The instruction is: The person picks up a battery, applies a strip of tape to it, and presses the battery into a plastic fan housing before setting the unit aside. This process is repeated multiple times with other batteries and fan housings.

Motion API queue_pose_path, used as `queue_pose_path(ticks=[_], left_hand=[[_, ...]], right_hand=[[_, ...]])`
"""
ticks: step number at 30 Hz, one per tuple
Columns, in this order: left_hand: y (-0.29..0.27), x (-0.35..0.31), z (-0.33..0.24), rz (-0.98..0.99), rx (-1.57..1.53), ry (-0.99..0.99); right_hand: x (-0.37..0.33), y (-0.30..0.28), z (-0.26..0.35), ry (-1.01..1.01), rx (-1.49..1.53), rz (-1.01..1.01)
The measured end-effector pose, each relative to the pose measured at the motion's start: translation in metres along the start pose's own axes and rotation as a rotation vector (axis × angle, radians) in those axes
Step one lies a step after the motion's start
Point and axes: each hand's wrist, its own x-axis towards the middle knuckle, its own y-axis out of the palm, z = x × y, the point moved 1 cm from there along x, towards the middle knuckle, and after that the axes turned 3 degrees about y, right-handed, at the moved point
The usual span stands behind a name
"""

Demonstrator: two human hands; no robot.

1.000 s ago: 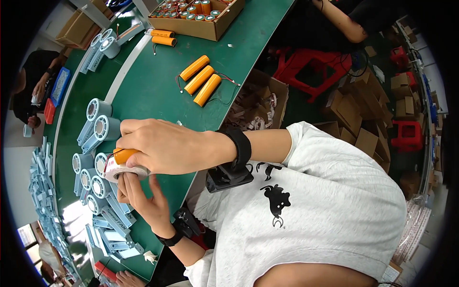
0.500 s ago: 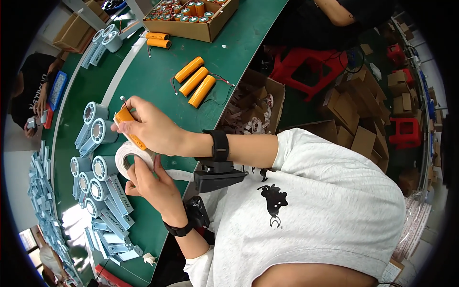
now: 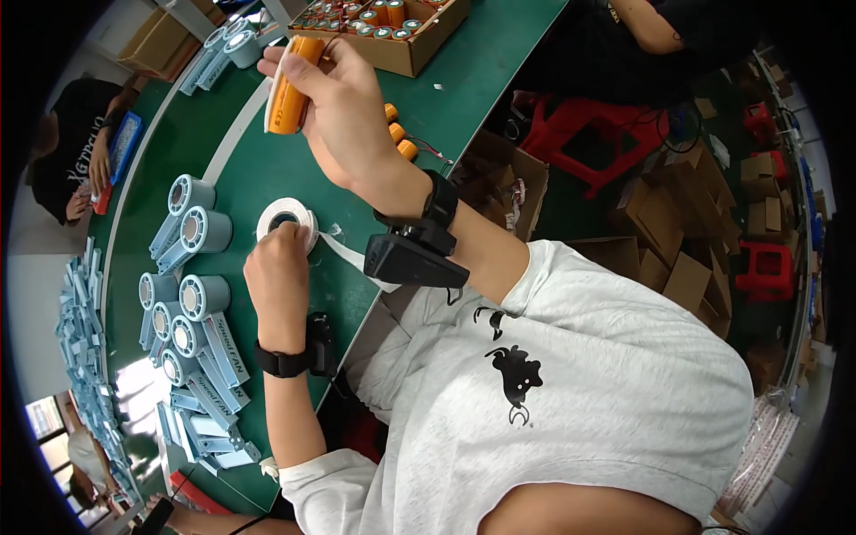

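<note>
My right hand [image 3: 343, 116] is raised above the green table, its fingers closed round an orange battery pack [image 3: 294, 94]. A white strip lies along the pack's left side. Lower down, my left hand [image 3: 278, 272] has its fingertips pressed together at the inner rim of a roll of white double-sided tape [image 3: 305, 217]. The roll lies on the table, and a loose white tail [image 3: 343, 252] runs from it toward my right wrist. Partly behind my right forearm are several other orange battery packs [image 3: 397, 132].
Pale blue handheld fan bodies [image 3: 205, 230] stand and lie along the table's left side. A cardboard box [image 3: 419, 49] of batteries sits at the far end. Across the table a person works beside a blue tray [image 3: 125, 147]. Right of the table are an open carton [image 3: 522, 178] and red stools [image 3: 593, 134].
My right hand has lifted the battery pack up and away from the tape roll, and a white strip now shows on it. The roll has gone down onto the table under my left hand.
</note>
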Motion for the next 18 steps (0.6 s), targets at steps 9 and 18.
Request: queue_pose_path(ticks=[9,18], left_hand=[[-0.065,-0.038,0.096,-0.33,0.511,0.11],[-0.024,-0.055,0.056,-0.153,0.17,-0.24]], right_hand=[[-0.056,-0.021,0.013,0.319,-0.364,0.388],[-0.075,0.003,0.038,0.401,-0.706,0.725]])
